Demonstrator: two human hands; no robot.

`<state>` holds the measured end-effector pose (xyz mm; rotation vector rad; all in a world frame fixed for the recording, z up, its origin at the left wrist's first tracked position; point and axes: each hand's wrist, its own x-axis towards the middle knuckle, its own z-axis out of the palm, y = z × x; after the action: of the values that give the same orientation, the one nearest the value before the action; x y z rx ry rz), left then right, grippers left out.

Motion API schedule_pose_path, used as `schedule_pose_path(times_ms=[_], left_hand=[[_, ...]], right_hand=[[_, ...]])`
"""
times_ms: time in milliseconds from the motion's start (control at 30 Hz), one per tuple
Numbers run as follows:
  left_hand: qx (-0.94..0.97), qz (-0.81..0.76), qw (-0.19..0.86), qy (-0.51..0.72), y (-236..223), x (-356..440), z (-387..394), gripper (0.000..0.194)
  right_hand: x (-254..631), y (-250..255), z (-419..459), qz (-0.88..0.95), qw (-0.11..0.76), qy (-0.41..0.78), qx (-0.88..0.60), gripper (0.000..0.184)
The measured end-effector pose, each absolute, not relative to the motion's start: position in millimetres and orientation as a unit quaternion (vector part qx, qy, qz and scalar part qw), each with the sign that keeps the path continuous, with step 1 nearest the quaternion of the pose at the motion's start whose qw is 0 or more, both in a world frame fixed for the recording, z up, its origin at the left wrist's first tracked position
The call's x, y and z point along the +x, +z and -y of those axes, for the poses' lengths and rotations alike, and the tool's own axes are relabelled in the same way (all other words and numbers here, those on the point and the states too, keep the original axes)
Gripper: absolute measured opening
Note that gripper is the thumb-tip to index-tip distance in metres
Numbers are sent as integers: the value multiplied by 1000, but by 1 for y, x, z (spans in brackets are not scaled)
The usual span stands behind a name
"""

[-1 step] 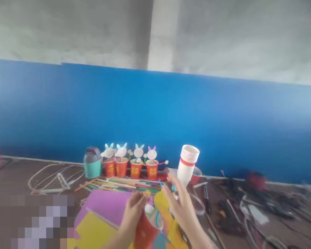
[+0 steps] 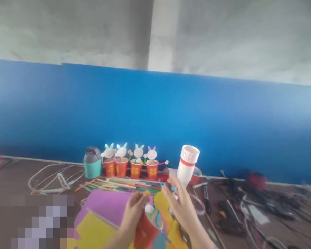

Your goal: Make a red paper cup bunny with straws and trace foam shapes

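Note:
My left hand (image 2: 135,209) is closed, thumb and fingers pinched on a small yellow piece (image 2: 147,193) whose kind is too blurred to tell. Just below, a red paper cup (image 2: 143,233) leans with its white inside showing and a bent blue strip (image 2: 157,218) at the rim. My right hand (image 2: 180,199) is raised to the right of the cup, thumb and fingers apart, nothing visible between them. A thin blue tip (image 2: 160,183) shows beside its thumb. Under and behind it lie yellow paper pieces (image 2: 162,200).
Several red cups (image 2: 136,169) with rabbit-face figures stand along the blue wall (image 2: 155,114). Nearby are a teal-and-grey container (image 2: 92,164), coloured sticks (image 2: 119,183), a stack of white paper cups (image 2: 188,164), purple sheet (image 2: 106,204), yellow sheet (image 2: 94,230). Cables and tools clutter the right.

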<state>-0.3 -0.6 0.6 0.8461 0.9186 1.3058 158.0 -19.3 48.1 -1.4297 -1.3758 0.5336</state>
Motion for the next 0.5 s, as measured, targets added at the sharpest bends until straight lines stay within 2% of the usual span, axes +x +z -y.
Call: schedule_pose_path(times_ms=[200, 367, 500], left_hand=[[370, -406, 613, 568, 2, -2, 0, 34], [421, -410, 599, 544, -1, -6, -2, 36], [435, -389, 612, 534, 0, -6, 0, 35]], right_hand=[[167, 42, 16, 560, 435, 383, -592, 75], [155, 51, 18, 591, 452, 327, -583, 66], [154, 52, 18, 610, 449, 329, -564, 62]])
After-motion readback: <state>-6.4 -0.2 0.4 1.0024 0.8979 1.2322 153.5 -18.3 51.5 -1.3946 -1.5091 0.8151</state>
